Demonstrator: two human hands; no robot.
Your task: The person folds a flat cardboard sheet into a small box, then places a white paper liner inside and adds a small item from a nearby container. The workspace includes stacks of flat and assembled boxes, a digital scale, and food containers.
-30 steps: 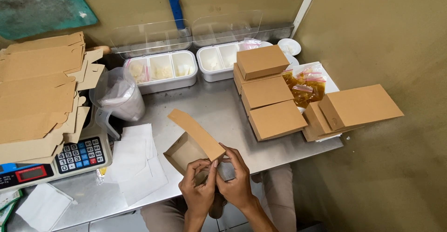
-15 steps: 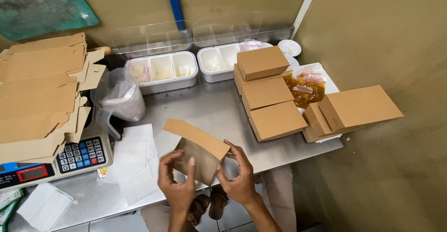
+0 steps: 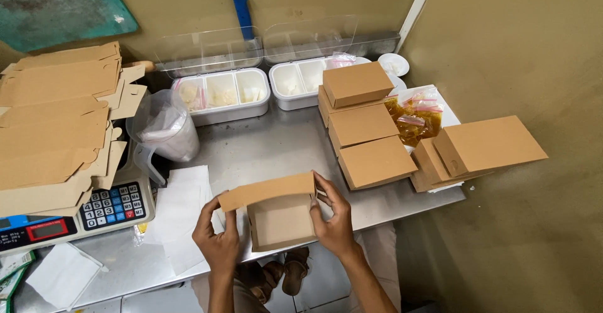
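Between both hands, open brown cardboard box

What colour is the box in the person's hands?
Plain brown cardboard; the box shows best in the head view.

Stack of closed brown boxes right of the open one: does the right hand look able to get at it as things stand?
Probably yes. The right hand grips the open box, so it must let go first. The closed boxes lie just beyond it, with only bare steel table between.

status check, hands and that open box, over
Left hand and right hand grip open cardboard box, one each side. Lid up. Box at table edge, unobstructed.
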